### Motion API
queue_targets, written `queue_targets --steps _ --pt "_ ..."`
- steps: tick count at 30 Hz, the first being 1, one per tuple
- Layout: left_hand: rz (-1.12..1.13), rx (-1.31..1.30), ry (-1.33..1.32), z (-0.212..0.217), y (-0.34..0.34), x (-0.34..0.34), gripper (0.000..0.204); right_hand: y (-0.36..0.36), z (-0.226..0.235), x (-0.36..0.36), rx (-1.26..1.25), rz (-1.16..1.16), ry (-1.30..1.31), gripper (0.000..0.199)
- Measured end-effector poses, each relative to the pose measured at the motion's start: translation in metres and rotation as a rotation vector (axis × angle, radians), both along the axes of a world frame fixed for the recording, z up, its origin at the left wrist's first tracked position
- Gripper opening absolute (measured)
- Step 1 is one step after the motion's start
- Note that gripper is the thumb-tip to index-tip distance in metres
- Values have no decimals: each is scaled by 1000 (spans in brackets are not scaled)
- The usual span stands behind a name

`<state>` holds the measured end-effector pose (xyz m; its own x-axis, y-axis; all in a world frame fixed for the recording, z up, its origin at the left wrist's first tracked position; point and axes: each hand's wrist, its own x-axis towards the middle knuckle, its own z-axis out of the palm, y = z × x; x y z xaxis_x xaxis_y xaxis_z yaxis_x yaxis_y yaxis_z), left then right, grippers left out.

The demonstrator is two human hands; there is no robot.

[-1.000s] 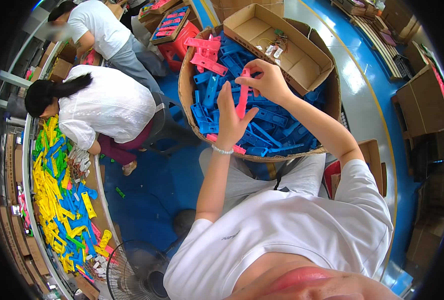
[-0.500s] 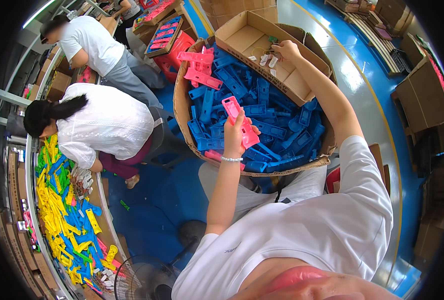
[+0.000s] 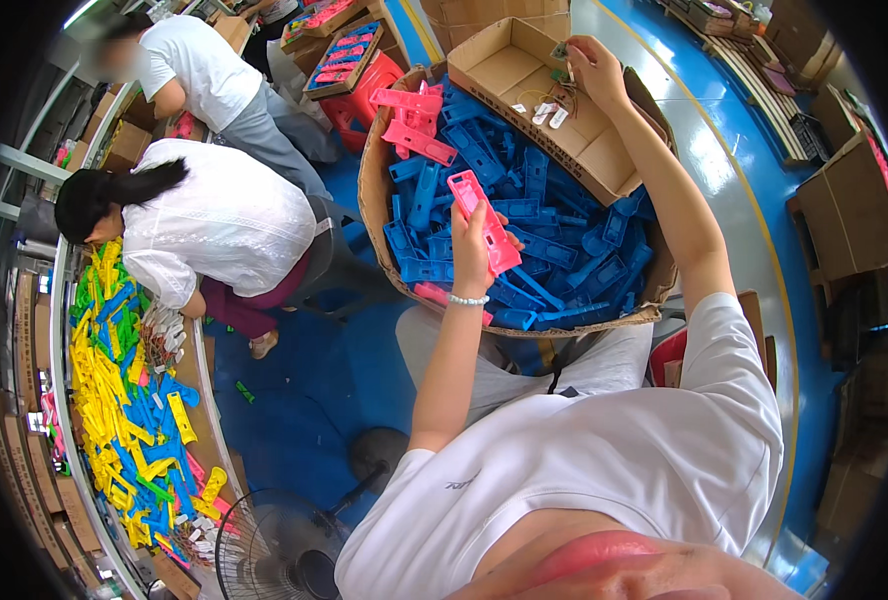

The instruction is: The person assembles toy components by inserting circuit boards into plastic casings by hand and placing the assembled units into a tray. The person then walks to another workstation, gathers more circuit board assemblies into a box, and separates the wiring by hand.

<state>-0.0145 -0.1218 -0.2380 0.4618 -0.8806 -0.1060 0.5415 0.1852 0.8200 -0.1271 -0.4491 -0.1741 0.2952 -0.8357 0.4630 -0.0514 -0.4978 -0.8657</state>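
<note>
My left hand (image 3: 472, 252) is closed round a pink plastic housing (image 3: 467, 190), a long shell with cut-outs, held above the large carton of blue parts. My right hand (image 3: 596, 72) pinches a small green circuit board (image 3: 561, 50) at the far side. Thin wires hang from the board, with white connectors (image 3: 550, 115) at their ends, over a shallow cardboard tray (image 3: 494, 75). That tray rests on the carton's far right part. Under my hands lie many blue plastic housings (image 3: 539, 215). Several more pink housings (image 3: 414, 125) are piled at the carton's left.
The carton's rim (image 3: 384, 265) stands close before my lap. To the left, two people in white tops bend over a long bench heaped with yellow parts (image 3: 104, 375) and other coloured pieces. A fan (image 3: 284, 555) stands near left. A red stool (image 3: 369, 90) holds a box beyond.
My right hand has lifted up and away from the tray floor, raising the circuit board and its wires. My left hand keeps the pink housing at nearly the same place.
</note>
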Motion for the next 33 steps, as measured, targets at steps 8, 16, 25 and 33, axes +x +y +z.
queue_targets --steps 8,16,25,33 --pt "8 -261 -231 80 -13 -21 31 111 75 -66 -231 438 81 22" --pt "111 -514 -668 112 -11 -48 39 216 90 -92 -190 474 122 25" --pt "134 -432 -266 138 19 -77 34 261 102 -109 -958 123 129 21" --pt "113 -345 -272 137 23 -77 28 275 91 -117 -1219 -1 310 22"
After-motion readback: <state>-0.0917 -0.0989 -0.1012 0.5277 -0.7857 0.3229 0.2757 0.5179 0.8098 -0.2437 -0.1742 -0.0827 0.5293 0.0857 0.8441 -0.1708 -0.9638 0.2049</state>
